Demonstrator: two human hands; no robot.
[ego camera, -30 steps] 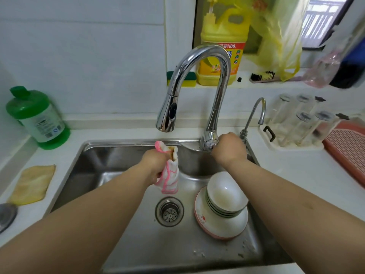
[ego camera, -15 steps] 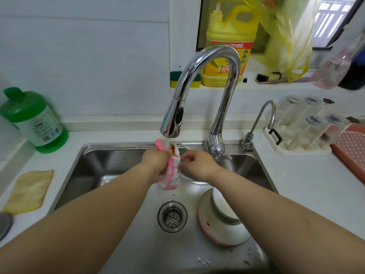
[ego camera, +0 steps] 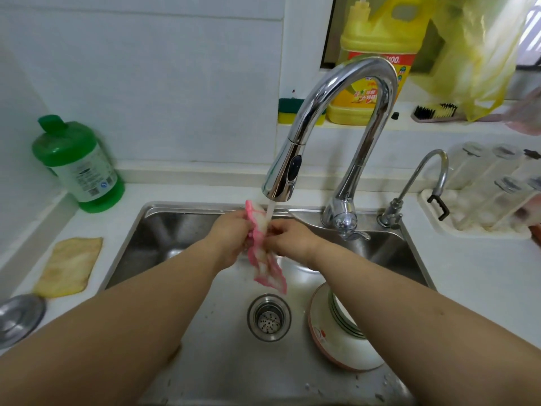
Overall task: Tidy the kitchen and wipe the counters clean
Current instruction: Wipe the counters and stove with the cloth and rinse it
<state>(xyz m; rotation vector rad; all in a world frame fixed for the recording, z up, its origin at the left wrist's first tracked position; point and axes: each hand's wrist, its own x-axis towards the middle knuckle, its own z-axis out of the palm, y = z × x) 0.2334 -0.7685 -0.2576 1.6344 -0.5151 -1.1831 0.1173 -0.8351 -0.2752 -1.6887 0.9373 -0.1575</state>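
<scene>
A pink and white cloth (ego camera: 265, 259) hangs over the steel sink (ego camera: 175, 230), under water running from the chrome tap (ego camera: 336, 112). My left hand (ego camera: 231, 232) grips the cloth's upper part from the left. From the right, my right hand (ego camera: 289, 235) pinches the same cloth just below the stream. The cloth's lower end dangles above the drain (ego camera: 268, 317).
Stacked bowls on a plate (ego camera: 339, 332) sit in the sink's right side. A yellow rag (ego camera: 68, 266) and a green bottle (ego camera: 79, 162) are on the left counter. A small tap (ego camera: 415, 186) and a glass rack (ego camera: 483, 200) stand at right. Yellow detergent jug (ego camera: 377, 54) on the sill.
My right hand left the tap handle and came to the cloth. Water now runs from the tap onto the cloth, which hangs longer between both hands.
</scene>
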